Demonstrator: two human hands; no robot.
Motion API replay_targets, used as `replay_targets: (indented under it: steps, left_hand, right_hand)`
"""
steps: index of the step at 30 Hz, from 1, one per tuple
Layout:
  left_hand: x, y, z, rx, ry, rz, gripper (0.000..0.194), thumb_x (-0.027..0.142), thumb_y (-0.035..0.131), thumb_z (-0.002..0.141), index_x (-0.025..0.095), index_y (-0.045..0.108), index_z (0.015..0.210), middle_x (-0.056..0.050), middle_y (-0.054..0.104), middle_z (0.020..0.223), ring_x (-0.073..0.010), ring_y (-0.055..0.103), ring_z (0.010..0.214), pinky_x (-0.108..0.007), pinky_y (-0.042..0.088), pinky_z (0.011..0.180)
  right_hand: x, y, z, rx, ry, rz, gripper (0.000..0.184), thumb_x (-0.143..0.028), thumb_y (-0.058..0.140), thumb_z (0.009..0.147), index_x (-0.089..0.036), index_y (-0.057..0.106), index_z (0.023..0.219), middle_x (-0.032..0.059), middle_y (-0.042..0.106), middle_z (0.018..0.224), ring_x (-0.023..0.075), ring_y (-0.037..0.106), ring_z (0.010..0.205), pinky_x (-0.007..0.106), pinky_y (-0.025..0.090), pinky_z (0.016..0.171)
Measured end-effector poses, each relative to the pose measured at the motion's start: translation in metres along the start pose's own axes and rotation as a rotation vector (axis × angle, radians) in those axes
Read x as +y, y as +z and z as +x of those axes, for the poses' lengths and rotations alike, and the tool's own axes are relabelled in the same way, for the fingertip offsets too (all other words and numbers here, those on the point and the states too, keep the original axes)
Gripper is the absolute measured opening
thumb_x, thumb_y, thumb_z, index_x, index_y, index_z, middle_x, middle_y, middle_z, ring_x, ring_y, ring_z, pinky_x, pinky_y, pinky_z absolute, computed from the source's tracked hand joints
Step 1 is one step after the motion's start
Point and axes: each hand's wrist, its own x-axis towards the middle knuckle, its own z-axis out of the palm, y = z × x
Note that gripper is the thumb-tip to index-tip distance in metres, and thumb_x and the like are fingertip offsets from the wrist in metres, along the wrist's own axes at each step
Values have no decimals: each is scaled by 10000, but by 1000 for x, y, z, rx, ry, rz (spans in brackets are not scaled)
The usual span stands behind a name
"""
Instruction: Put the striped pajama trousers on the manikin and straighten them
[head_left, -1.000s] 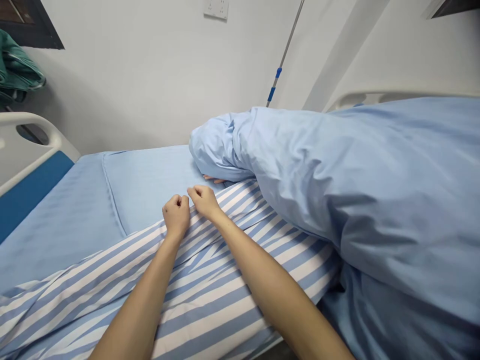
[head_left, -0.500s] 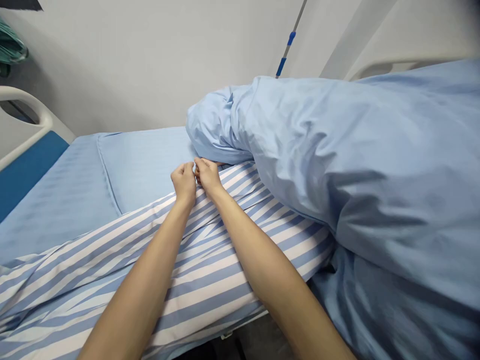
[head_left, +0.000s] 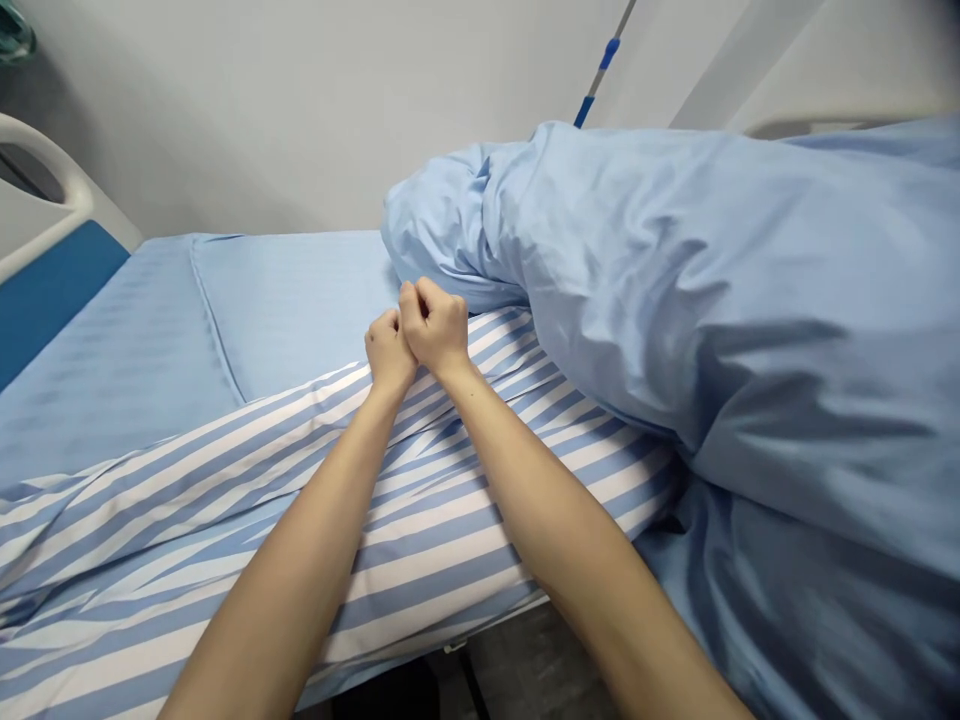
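A blue and white striped cloth (head_left: 247,500) lies across the near side of a bed with a light blue sheet (head_left: 285,300). My left hand (head_left: 389,350) and my right hand (head_left: 436,325) are both closed as fists, pressed side by side on the far edge of the striped cloth, gripping it. A bulky light blue duvet (head_left: 712,300) is heaped on the right, its rolled end just beyond my right hand. Both forearms reach out over the striped cloth.
A white bed rail with a blue panel (head_left: 52,260) stands at the left. A grey wall runs behind the bed. A metal pole with blue clips (head_left: 600,62) leans at the back. Dark floor shows below the bed edge (head_left: 517,670).
My two hands have slid farther along the striped cloth toward the duvet and come together until they touch. The view has tipped slightly downward.
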Motion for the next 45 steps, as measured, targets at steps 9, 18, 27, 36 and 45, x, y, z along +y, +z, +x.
replay_targets:
  steps: [9, 18, 27, 36, 45]
  left_hand:
    - [1, 3, 2, -12, -16, -33, 311, 250, 445, 738, 180, 310, 467, 61, 284, 446, -63, 286, 480, -211, 222, 496]
    - [38, 11, 11, 51, -12, -128, 296, 304, 441, 727, 190, 327, 478, 66, 303, 449, -68, 293, 467, -211, 250, 471]
    - [13, 36, 3, 131, -68, 87, 314, 281, 429, 739, 180, 335, 456, 64, 299, 439, -70, 289, 474, -222, 216, 468]
    - [17, 31, 2, 103, -58, 82, 309, 262, 425, 735, 186, 311, 458, 66, 267, 439, -73, 269, 476, -226, 218, 478]
    - [17, 33, -2, 91, -15, 171, 322, 254, 431, 726, 186, 281, 449, 59, 237, 449, -78, 259, 470, -242, 207, 499]
  right_hand:
    - [40, 3, 16, -44, 120, 0, 372, -315, 389, 850, -178, 390, 504, -58, 372, 481, 89, 403, 549, 214, 324, 611]
    - [31, -7, 18, -1, 193, 220, 373, -319, 403, 839, -196, 370, 489, -60, 370, 449, 96, 358, 485, 226, 291, 501]
    - [35, -5, 22, 83, 255, 238, 356, -303, 412, 835, -197, 348, 501, -62, 356, 475, 91, 352, 509, 225, 267, 503]
    - [34, -7, 23, 45, 242, 142, 364, -318, 372, 851, -202, 343, 507, -56, 370, 479, 94, 357, 506, 216, 285, 504]
    - [50, -33, 31, -58, 67, -61, 378, -380, 349, 864, -194, 416, 542, -43, 416, 508, 101, 411, 531, 215, 303, 542]
